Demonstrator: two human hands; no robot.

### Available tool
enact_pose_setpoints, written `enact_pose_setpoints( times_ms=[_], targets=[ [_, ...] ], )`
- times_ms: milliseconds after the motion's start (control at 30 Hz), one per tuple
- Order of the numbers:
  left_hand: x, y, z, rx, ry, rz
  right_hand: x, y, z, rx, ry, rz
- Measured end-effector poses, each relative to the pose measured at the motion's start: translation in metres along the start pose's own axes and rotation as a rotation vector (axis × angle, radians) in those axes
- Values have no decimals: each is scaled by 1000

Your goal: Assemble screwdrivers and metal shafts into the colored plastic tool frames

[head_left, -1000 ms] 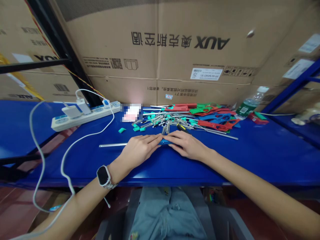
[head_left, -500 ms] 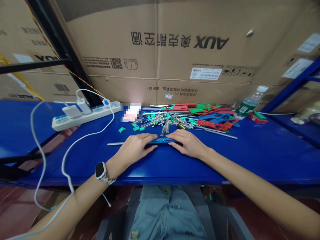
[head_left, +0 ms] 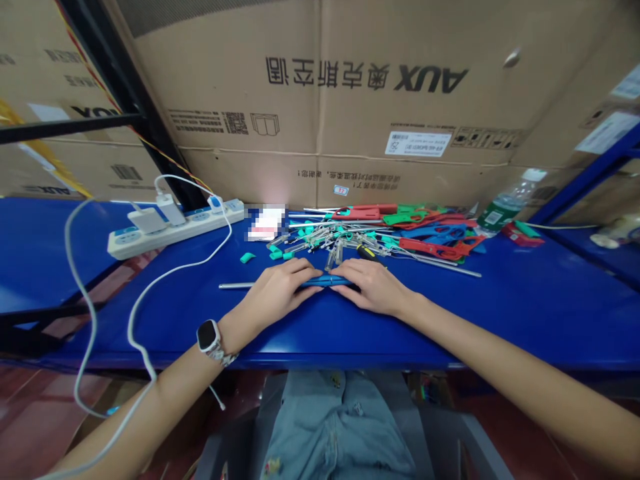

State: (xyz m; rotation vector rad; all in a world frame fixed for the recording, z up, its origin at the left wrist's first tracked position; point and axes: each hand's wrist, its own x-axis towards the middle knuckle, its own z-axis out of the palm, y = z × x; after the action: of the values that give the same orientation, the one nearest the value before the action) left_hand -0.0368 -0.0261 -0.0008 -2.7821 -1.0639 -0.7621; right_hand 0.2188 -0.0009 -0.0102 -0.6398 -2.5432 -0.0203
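Low over the blue tabletop, both hands hold one blue long-neck lighter (head_left: 327,281) lengthwise. My left hand (head_left: 286,288) is closed on its left part, with the metal tube (head_left: 235,286) sticking out past the knuckles. On the right part, my right hand (head_left: 371,285) pinches the blue body between thumb and fingers. A seam or small gap shows in the blue plastic between the hands. Just beyond the fingers lie clear lighter tanks (head_left: 331,257) and a black-and-yellow screwdriver handle (head_left: 365,253).
Behind is a pile with red (head_left: 430,249), green and blue lighter bodies, metal tubes and teal caps (head_left: 247,257). A power strip (head_left: 175,230) with white cables stands left, a water bottle (head_left: 510,203) right. A large cardboard box (head_left: 350,100) backs the table.
The whole view has shifted slightly, so things sit a little further right. Both hands keep their hold on the blue lighter, with hardly any other movement.
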Motion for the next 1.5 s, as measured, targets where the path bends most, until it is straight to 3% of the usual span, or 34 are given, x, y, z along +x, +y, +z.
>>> enact_pose_setpoints(
  times_ms=[200, 367, 600, 767, 900, 1033, 1100, 1167, 1300, 1400, 1500],
  targets=[
    [-1, 0, -4, 51, 67, 62, 2, -5, 0, -110, -38, 55],
    [2, 3, -7, 164, 103, 153, 2, -6, -2, -242, -16, -44],
    [16, -2, -10, 177, 80, 217, 4, 1, -4, -236, 30, -106],
    [8, 0, -9, 175, 76, 242, 1, 1, -3, -284, 48, -164],
    [4, 5, -14, 109, -20, 117, -1, 1, -3, -291, 30, -174],
    [24, 11, -22, -63, -140, -57, 4, 1, -7, -278, 9, -158],
    [37, 16, -20, -10, -276, -62, 7, -1, -8, -278, 26, -157],
    [47, 21, -14, 192, -317, -139, 10, -5, -8, -297, 19, -128],
    [51, 28, 3, 420, -350, -94, 15, -15, -8, -369, -164, 54],
    [50, 28, 10, 417, -387, -105, 21, -24, -13, -388, -376, 218],
    [48, 29, 13, 381, -397, -154, 27, -30, -16, -419, -473, 320]
  ],
)
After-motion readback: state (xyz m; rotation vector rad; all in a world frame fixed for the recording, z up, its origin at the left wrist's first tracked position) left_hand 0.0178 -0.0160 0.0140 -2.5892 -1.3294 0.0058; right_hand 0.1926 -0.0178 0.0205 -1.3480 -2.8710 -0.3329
